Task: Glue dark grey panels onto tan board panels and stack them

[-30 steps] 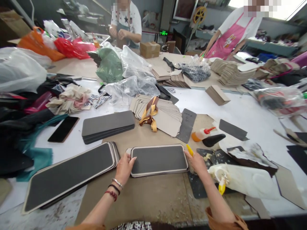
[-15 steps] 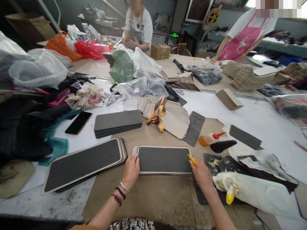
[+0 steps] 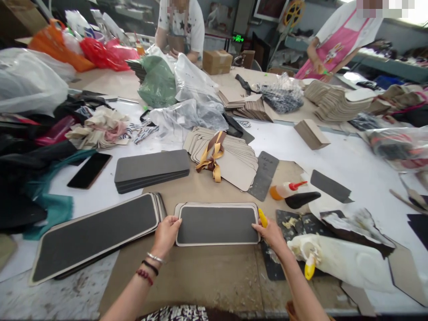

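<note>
- Panel: dark grey with a pale border, lying between the two sets of fingers, over similar pieces whose edges show behind it; all on the counter.
- Left hand: fingers pinched on the panel's left end, thumb on top.
- Right hand: fingertips on the panel's right end; fingers also curled around a yellow tool.
- Handling: probably light, fairly stiff, smooth-faced, not fragile; the thin edge may bend or slip out of line. Best hold is at both short ends, thumbs above.
- Stack: like panels, just left of the left fingers.
- Grey boards: beyond the left fingers.
- White container: right of the right fingers, a yellow handle at its mouth.
- Hidden: left fingertips under the edge; most of the yellow tool, so its kind is uncertain; number of pieces beneath.
- Cut off: right forearm, at the lower border.
</note>
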Demonstrator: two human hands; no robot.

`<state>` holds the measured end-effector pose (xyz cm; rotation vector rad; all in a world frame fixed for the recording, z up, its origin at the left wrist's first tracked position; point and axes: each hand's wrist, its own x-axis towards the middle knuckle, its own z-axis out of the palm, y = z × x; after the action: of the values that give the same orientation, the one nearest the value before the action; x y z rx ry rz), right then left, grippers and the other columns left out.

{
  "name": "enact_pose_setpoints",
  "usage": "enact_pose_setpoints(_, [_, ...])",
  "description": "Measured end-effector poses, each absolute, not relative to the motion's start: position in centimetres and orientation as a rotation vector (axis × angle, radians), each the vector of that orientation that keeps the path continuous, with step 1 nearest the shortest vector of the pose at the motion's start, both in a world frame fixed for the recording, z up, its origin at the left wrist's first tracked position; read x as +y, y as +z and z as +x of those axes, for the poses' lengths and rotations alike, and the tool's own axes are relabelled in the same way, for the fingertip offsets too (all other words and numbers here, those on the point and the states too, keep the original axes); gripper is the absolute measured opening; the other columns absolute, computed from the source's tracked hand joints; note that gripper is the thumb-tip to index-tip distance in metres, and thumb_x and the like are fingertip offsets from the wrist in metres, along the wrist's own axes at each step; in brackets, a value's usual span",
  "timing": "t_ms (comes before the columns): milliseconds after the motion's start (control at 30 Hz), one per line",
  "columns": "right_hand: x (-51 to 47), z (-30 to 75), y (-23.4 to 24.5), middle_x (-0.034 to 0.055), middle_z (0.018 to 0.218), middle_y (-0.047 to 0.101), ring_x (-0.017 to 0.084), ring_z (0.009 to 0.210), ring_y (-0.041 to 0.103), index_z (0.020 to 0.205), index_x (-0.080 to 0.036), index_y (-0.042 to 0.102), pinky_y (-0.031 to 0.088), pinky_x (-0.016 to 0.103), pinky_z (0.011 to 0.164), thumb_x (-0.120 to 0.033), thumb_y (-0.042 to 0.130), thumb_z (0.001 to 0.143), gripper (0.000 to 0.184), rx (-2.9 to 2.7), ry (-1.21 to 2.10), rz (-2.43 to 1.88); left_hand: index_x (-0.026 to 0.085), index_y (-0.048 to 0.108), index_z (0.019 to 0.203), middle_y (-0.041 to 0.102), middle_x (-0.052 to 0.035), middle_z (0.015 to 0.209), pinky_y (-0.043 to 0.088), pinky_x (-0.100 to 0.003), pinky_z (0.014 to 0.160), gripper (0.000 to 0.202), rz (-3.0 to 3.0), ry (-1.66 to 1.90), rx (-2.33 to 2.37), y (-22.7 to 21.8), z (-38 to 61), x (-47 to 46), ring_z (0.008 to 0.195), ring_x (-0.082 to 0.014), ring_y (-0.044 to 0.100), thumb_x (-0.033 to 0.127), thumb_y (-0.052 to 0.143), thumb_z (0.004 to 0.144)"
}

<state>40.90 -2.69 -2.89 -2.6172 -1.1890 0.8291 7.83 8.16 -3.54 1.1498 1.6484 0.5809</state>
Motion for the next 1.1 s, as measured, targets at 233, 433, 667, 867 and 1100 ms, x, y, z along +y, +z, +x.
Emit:
enact_pose_setpoints(233, [-2.3, 40.8, -2.2, 0.0022, 0.070, 0.064, 0.020, 0.073, 0.061, 0.078, -0.020, 0.059, 0.040, 0.024, 0.063, -0.039, 0.055, 0.070, 0.022, -1.135, 0.888, -2.655, 0.015, 0.060, 0.063, 0.062, -0.0011, 0.056, 0.041, -0.026, 0.051, 0.035, 1.117, 0.565, 1.643, -3.2, 7.9, 8.1, 0.057, -0.0187, 0.058, 0.049, 0.065, 0.054])
enact_pose_setpoints(433, [-2.1, 40.9, -2.1, -0.0005, 0.062, 0.062, 0.019, 0.069, 0.061, 0.076, -0.020, 0.059, 0.040, 0.024, 0.062, -0.040, 0.053, 0.070, 0.022, -1.125, 0.935, -2.657, 0.015, 0.060, 0.062, 0.062, -0.0015, 0.057, 0.041, -0.026, 0.051, 0.036, 1.095, 0.567, 1.628, -3.3, 7.8, 8.2, 0.057, -0.0186, 0.058, 0.049, 0.067, 0.052])
enact_pose_setpoints(667, [-2.5, 41.5, -3.0, -0.0022, 0.051, 0.056, 0.017, 0.056, 0.057, 0.070, -0.019, 0.055, 0.040, 0.024, 0.055, -0.043, 0.052, 0.068, 0.024, -1.066, 1.041, -2.524, 0.013, 0.062, 0.067, 0.062, -0.0022, 0.058, 0.041, -0.025, 0.051, 0.039, 1.060, 0.589, 1.587, -3.0, 8.1, 8.0, 0.056, -0.0169, 0.056, 0.050, 0.063, 0.056])
enact_pose_setpoints(867, [-3.0, 42.5, -4.6, -0.0032, 0.046, 0.052, 0.015, 0.044, 0.052, 0.069, -0.019, 0.053, 0.039, 0.024, 0.048, -0.050, 0.049, 0.068, 0.031, -0.998, 1.132, -2.405, 0.014, 0.061, 0.062, 0.058, 0.0004, 0.054, 0.039, -0.024, 0.049, 0.035, 1.030, 0.634, 1.605, -2.6, 8.3, 7.9, 0.052, -0.0148, 0.053, 0.048, 0.061, 0.058])
enact_pose_setpoints(1100, [-2.9, 41.9, -3.4, -0.0019, 0.048, 0.054, 0.016, 0.050, 0.055, 0.067, -0.019, 0.056, 0.039, 0.024, 0.049, -0.048, 0.050, 0.067, 0.029, -1.102, 0.989, -2.448, 0.016, 0.058, 0.059, 0.055, 0.0023, 0.051, 0.038, -0.024, 0.050, 0.029, 1.008, 0.638, 1.549, -2.2, 8.5, 7.9, 0.053, -0.0143, 0.052, 0.043, 0.065, 0.051])
